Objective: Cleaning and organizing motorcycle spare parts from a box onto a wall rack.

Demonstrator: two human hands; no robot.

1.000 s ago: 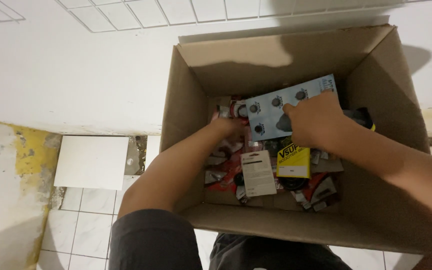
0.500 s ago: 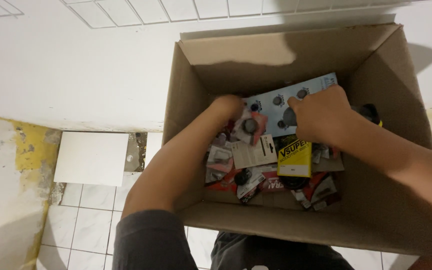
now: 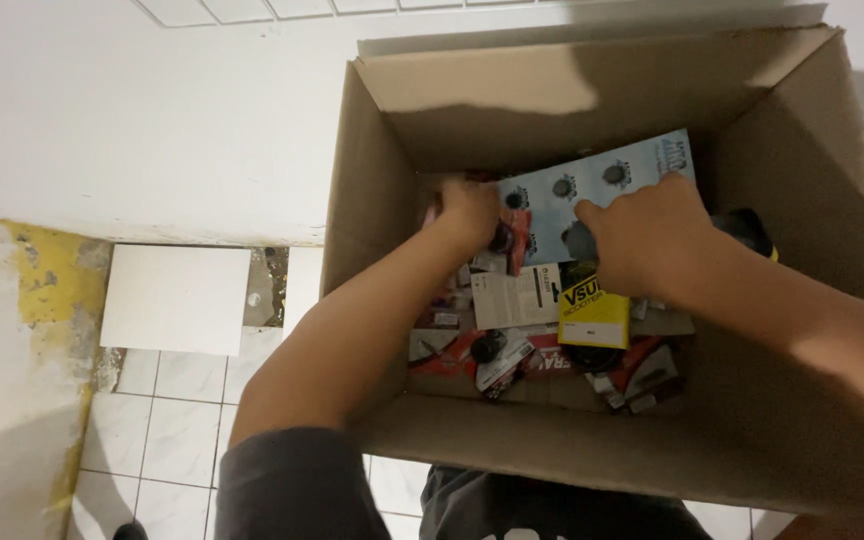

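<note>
Both hands reach into the open cardboard box (image 3: 392, 210), the right hand (image 3: 642, 240) closed on a pale blue blister card (image 3: 592, 195) studded with round dark buttons near the far wall, the left hand (image 3: 470, 215) curled over small red packets (image 3: 517, 235) beside it.

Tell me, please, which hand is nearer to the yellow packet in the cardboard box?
Right. The right hand lies just above the yellow packet, nearly touching it; the left hand is farther off, by the box's left wall.
</note>
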